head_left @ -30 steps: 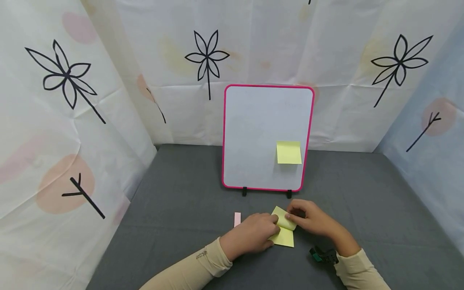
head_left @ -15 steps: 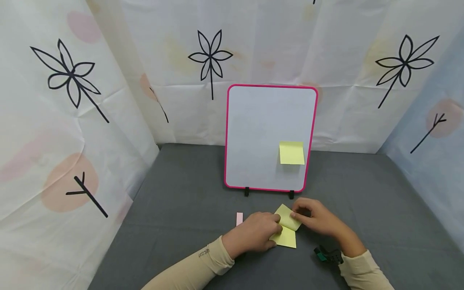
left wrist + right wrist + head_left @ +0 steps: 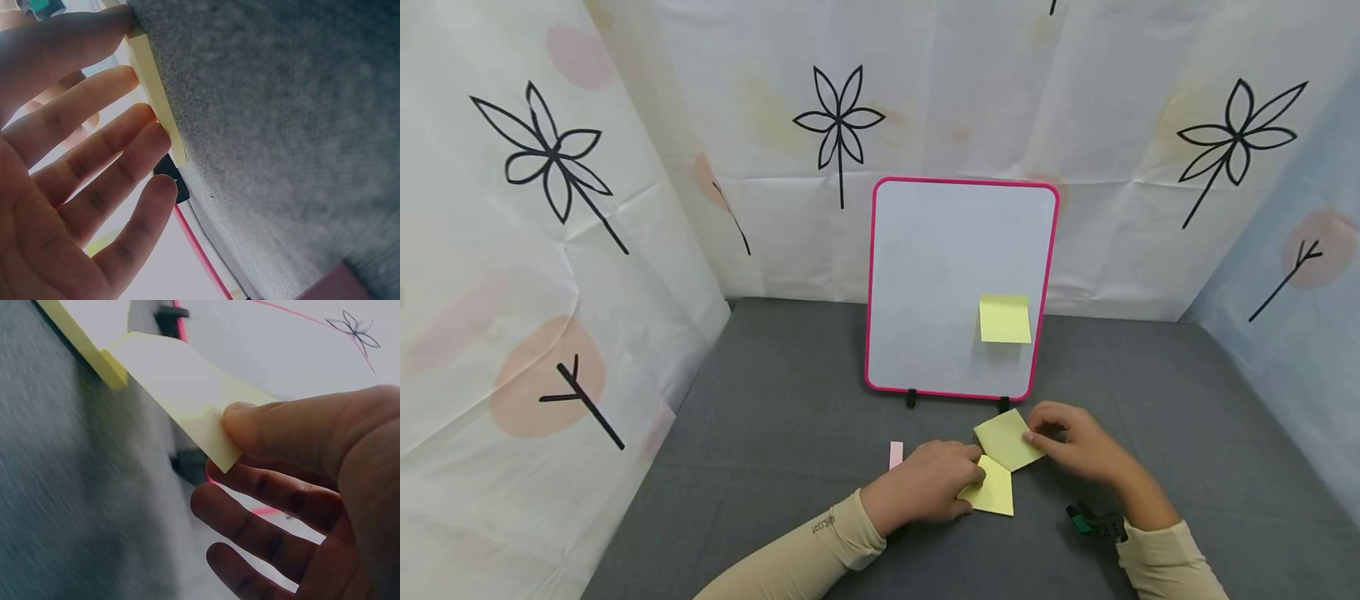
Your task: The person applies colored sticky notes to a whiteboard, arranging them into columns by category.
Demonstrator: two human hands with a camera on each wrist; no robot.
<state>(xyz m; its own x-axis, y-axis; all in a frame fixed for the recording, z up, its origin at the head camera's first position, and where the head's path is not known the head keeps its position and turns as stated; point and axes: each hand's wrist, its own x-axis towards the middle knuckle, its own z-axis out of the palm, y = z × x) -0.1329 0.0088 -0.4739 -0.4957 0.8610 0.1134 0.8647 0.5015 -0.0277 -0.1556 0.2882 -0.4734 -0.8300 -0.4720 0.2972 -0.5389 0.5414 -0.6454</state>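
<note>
You worked at a bench (image 3: 790,392) with a dark grey cover, enclosed at the back and both sides by a pale curtain (image 3: 955,83) printed with black flowers and twigs over soft pink and orange spots. Near the bench's far edge stood a white board (image 3: 940,267) with a pink rim, on two black feet (image 3: 912,398); a yellow note (image 3: 1005,318) clung to its lower right part. In front of the board, about midway between the bench's left and right edges, lay a yellow pad (image 3: 997,494).

Your left hand (image 3: 921,483) had its fingers apart and only slightly bent, thumb and fingertips touching the pad. Your right hand (image 3: 1075,442) pinched the right side of a yellow sheet (image 3: 1006,437) between thumb and forefinger, the other fingers loosely bent. That sheet slanted over the pad's far side and touched it there; whether it was fastened, you could not tell. A pink strip (image 3: 896,454) lay just beside your left hand, which hid its near end.

The sheet's far corner was just in front of the board's right foot. To either side, grey cover stretched from your hands out to the bench's left and right edges, both well apart from them.
</note>
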